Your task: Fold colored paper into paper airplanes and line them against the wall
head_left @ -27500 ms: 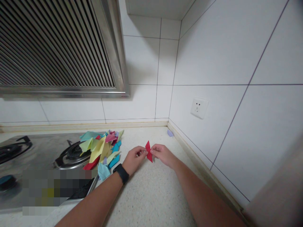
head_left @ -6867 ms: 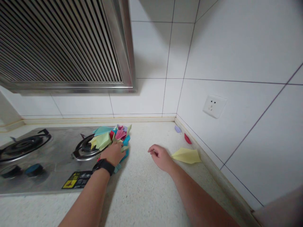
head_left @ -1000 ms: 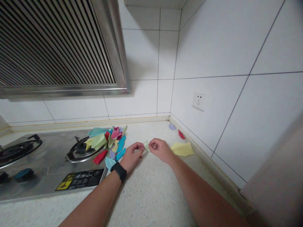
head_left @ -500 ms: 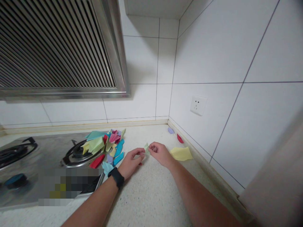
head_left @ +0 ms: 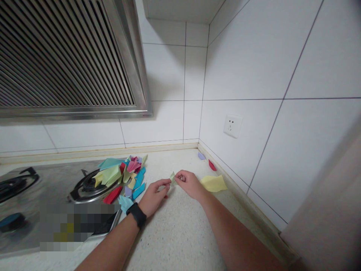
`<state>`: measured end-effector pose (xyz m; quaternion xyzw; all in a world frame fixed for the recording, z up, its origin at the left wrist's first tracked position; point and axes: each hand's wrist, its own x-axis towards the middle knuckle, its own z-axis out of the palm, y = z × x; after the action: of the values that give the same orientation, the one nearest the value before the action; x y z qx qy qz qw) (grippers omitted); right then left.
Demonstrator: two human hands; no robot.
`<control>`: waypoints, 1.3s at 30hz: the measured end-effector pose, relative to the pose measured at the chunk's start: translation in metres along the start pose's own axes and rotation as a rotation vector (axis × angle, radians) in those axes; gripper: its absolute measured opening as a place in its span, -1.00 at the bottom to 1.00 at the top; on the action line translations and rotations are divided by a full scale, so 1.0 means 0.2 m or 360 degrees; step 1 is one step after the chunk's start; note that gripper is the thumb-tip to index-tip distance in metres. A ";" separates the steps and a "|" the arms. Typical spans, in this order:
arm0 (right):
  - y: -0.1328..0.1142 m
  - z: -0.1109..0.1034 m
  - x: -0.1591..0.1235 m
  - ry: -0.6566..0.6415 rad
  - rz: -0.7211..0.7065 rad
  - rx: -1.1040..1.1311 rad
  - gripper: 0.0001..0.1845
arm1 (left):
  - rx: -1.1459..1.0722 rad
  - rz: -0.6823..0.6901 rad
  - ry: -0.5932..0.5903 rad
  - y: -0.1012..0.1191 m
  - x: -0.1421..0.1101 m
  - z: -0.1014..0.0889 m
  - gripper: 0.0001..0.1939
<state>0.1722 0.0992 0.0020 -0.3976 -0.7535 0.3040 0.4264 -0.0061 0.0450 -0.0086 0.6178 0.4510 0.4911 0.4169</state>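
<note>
Small pale-green folded-paper piece, long axis near upright in view, is pinched from right by bare right hand; grip by bare left hand, just left, can't be told.

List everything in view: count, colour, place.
green paper: one, pale green, at fingertips
paper pile: uncountable pieces, mixed colours, stove and counter
yellow paper: one, yellow, beside right wrist
red paper: one, red, by right wall
purple paper: one, purple, back corner
stove: one, silver, left
range hood: one, silver, upper left
socket: one, white, right wall
wall tiles: several, white, background
cabinet: one, pale, top
counter: one, speckled white, below
watch: one, black, left wrist
left hand: one, bare, centre
right hand: one, bare, centre
</note>
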 end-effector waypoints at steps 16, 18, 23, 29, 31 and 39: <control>0.01 0.03 0.00 -0.0132 0.0044 0.0246 -0.86 | 0.0312 0.0185 0.0179 -0.02 0.02 -0.02 -0.65; 0.01 0.02 0.00 -0.0117 0.0052 0.0249 -0.85 | 0.0300 0.0203 0.0195 -0.01 0.02 -0.02 -0.65; 0.02 0.01 0.02 -0.0098 0.0035 0.0333 -0.87 | 0.0286 0.0264 0.0330 0.01 0.02 -0.04 -0.70; 0.03 0.02 0.02 -0.0247 0.0130 0.0491 -0.89 | 0.0330 0.0231 0.0291 0.03 0.01 -0.03 -0.73; 0.03 0.02 0.02 -0.0299 0.0156 0.0519 -0.89 | 0.0333 0.0237 0.0242 0.04 0.00 -0.02 -0.73; 0.04 0.04 0.01 -0.0413 0.0171 0.0601 -0.89 | 0.0336 0.0257 0.0155 0.01 0.01 -0.02 -0.74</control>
<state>0.1674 0.1032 -0.0066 -0.3079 -0.7094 0.5104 0.3760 -0.0092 0.0463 -0.0060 0.6680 0.4686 0.5022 0.2862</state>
